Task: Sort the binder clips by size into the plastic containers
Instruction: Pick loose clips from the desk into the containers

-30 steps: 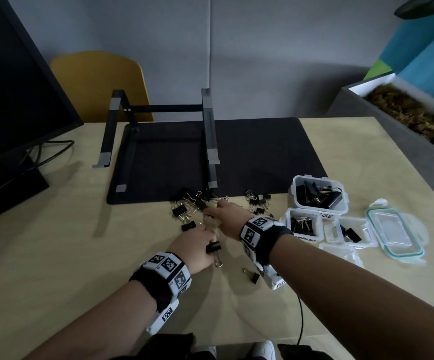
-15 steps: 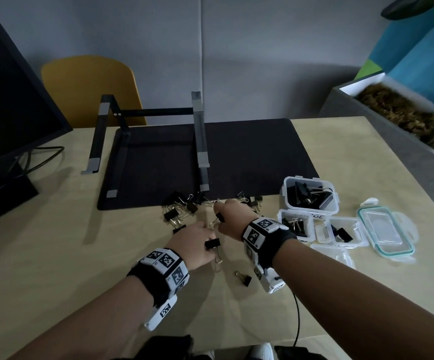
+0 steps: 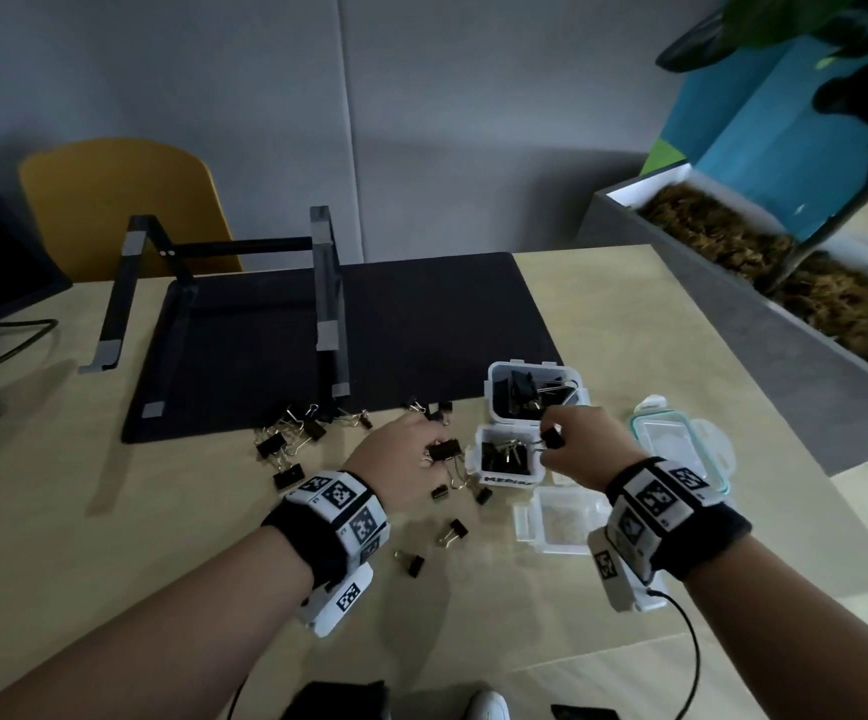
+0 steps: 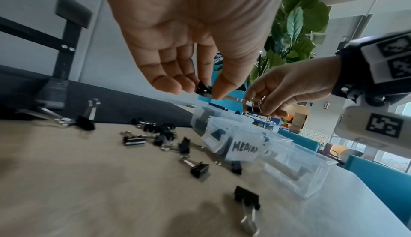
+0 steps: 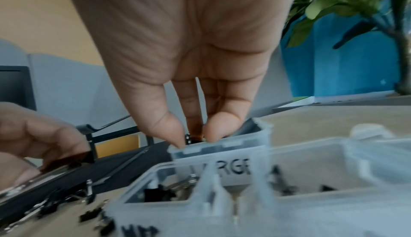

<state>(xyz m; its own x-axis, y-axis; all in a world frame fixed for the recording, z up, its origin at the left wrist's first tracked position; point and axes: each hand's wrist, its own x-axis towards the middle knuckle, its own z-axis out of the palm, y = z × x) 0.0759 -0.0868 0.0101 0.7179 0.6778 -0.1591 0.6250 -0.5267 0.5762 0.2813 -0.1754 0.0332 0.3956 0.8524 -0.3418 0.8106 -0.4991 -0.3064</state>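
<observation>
Several black binder clips [image 3: 291, 433] lie loose at the front edge of the dark mat, and a few more [image 3: 455, 531] sit nearer me. My left hand [image 3: 434, 450] pinches a medium-looking black clip [image 3: 445, 452] just left of the containers; the left wrist view shows that clip [image 4: 202, 88] between thumb and fingers. My right hand [image 3: 549, 434] pinches another black clip [image 3: 552, 438] by its wire handles above the container marked MEDIUM [image 3: 507, 480], close to the front wall of the LARGE container [image 3: 497, 376]. Both containers hold clips. The right wrist hides most of a third container.
A clear lid with a teal seal [image 3: 681, 439] lies right of the containers, and a smaller clear lid [image 3: 556, 522] lies in front of them. A black laptop stand [image 3: 325, 283] sits on the dark mat [image 3: 421, 324]. A monitor is at far left, a planter at right.
Both hands have moved right, from the loose pile to the containers. The right hand has lifted a clip and now holds it over the MEDIUM container; the left hand still grips its clip.
</observation>
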